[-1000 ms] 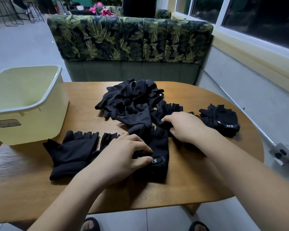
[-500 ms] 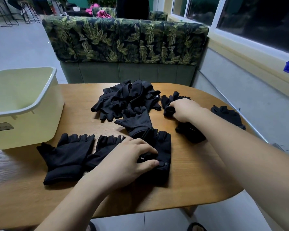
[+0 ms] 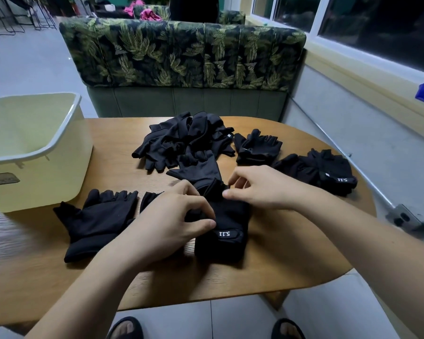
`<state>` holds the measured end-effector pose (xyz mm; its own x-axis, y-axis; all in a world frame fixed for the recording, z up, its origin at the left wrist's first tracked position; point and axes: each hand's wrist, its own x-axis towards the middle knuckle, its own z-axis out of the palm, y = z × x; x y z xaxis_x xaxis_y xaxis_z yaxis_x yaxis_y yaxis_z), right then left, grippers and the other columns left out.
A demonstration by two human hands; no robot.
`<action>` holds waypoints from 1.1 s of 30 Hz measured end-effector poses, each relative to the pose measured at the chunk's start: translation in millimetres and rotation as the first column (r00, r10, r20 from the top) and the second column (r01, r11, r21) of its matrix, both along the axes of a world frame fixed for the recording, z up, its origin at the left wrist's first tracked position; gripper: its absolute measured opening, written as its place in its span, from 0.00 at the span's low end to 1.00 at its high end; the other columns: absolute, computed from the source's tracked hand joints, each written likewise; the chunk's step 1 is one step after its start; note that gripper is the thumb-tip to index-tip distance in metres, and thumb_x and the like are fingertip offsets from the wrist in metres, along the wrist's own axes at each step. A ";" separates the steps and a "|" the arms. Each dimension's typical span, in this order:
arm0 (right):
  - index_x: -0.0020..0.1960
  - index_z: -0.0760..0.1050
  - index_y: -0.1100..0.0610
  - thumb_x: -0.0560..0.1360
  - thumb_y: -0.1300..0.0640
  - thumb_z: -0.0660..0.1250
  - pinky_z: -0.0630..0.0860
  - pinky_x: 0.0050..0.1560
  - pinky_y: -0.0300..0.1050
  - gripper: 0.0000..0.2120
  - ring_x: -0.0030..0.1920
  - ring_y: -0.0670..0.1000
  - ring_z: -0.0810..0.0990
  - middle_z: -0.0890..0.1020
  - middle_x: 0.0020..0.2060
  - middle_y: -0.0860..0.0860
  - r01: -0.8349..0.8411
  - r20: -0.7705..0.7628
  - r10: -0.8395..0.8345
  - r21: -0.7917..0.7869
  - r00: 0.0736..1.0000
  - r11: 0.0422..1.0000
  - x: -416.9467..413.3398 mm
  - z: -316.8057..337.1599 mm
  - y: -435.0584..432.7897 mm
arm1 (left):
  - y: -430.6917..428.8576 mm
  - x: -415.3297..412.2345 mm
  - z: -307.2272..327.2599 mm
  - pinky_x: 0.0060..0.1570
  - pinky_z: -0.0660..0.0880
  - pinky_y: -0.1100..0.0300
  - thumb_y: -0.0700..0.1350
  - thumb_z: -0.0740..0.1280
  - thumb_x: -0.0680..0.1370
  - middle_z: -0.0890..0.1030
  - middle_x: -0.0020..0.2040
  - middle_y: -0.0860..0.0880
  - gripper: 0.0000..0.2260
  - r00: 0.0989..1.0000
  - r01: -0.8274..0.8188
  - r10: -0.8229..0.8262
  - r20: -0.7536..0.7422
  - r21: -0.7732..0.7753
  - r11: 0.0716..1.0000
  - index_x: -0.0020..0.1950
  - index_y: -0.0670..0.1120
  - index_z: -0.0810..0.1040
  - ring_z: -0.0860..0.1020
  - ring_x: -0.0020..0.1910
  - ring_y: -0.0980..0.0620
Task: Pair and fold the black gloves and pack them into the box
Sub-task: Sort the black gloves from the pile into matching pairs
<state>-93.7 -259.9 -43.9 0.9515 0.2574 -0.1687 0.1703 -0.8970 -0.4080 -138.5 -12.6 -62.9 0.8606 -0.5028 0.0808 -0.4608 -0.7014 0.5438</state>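
A rounded wooden table (image 3: 279, 277) spans the lower frame, and at its near centre the left hand (image 3: 167, 221) curls thumb and fingers into a black labelled glove (image 3: 228, 231) marked 5.11, while the right hand (image 3: 262, 187), just above, pinches that glove's far end between thumb and fingertips. At lower left a flat glove (image 3: 101, 221) lies with its fingers pointing away, close to the pale yellow open-topped box (image 3: 47, 182) at the left edge. Higher up, a loose pile of gloves (image 3: 186, 140) sits at centre, a folded pair (image 3: 257, 148) just to its right and another bundle (image 3: 328, 172) near the right edge, all before a leaf-patterned sofa back (image 3: 181, 52).
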 end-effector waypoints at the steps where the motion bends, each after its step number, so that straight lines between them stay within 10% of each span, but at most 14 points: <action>1: 0.64 0.78 0.47 0.75 0.33 0.72 0.78 0.62 0.45 0.25 0.58 0.46 0.81 0.81 0.53 0.40 -0.007 -0.044 0.005 -0.028 0.999 1.000 -2.5 0.5 -0.5 | 1.0 -1.1 0.3 0.52 0.69 0.69 0.60 0.74 0.78 0.74 0.54 0.61 0.05 1.000 0.001 0.000 -0.007 0.028 1.000 0.52 0.63 0.86 0.72 0.57 0.64; 16: 0.71 0.71 0.46 0.76 0.50 0.74 0.79 0.58 0.52 0.26 0.62 0.49 0.74 0.75 0.59 0.45 0.027 0.215 0.023 -0.225 0.976 0.974 -31.4 -13.2 -33.9 | -59.5 -24.2 -12.1 0.50 0.69 0.68 0.59 0.69 0.82 0.79 0.58 0.59 0.13 0.985 0.161 -0.157 -0.072 0.051 0.986 0.66 0.61 0.83 0.77 0.55 0.60; 33: 0.57 0.83 0.47 0.82 0.59 0.65 0.73 0.52 0.32 0.10 0.53 0.40 0.82 0.85 0.51 0.42 0.241 0.289 -0.305 0.238 0.907 0.941 -41.2 3.3 -103.7 | -168.9 -43.9 -27.7 0.61 0.78 0.57 0.54 0.68 0.82 0.81 0.63 0.53 0.19 0.955 0.288 -0.293 -0.038 -0.098 0.953 0.73 0.52 0.79 0.78 0.60 0.55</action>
<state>-134.9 -363.7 -40.5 0.9834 -0.0235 0.1800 0.0793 -0.8361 -0.5428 -182.4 -181.5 -90.6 0.6826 -0.7243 0.0972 -0.6071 -0.4880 0.6271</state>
